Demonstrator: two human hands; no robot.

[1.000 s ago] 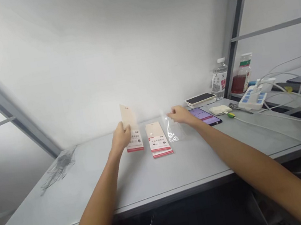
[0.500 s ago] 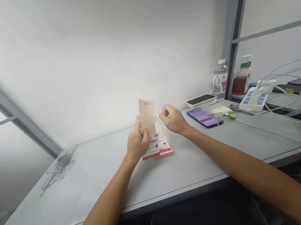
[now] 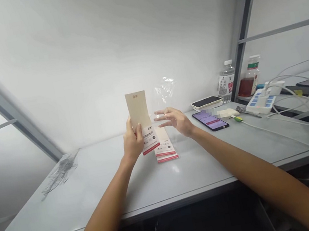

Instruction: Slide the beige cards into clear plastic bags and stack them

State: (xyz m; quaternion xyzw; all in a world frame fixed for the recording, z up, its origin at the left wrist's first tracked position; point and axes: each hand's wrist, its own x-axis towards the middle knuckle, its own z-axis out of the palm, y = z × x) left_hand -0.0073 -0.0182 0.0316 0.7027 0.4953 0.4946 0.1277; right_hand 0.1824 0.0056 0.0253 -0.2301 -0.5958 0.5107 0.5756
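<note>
My left hand (image 3: 133, 140) is closed around a ruler-set pack (image 3: 138, 110), a beige card sleeve with a white and red printed lower end. It is held upright above the desk, thumb on its front. To its right, my right hand (image 3: 176, 121) has its fingers apart and stretched towards the pack, with a small gap between. A clear, crinkled plastic bag (image 3: 165, 89) shows just above those fingers; whether it touches them I cannot tell. Below, more ruler-set packs (image 3: 165, 149) of the same kind lie overlapping on the desk, partly covered by the held one.
On the right of the grey desk (image 3: 97, 197) lie a lit phone (image 3: 211, 120), a second phone (image 3: 206, 102) and a power strip (image 3: 262, 100) with trailing white cables. Two bottles (image 3: 226, 83) stand behind them. Dark scribbled marks (image 3: 61, 173) cover the desk's left end.
My left hand has moved left and slightly up with the pack. My right hand has gone from a pinch to spread fingers, and the clear bag now appears above it.
</note>
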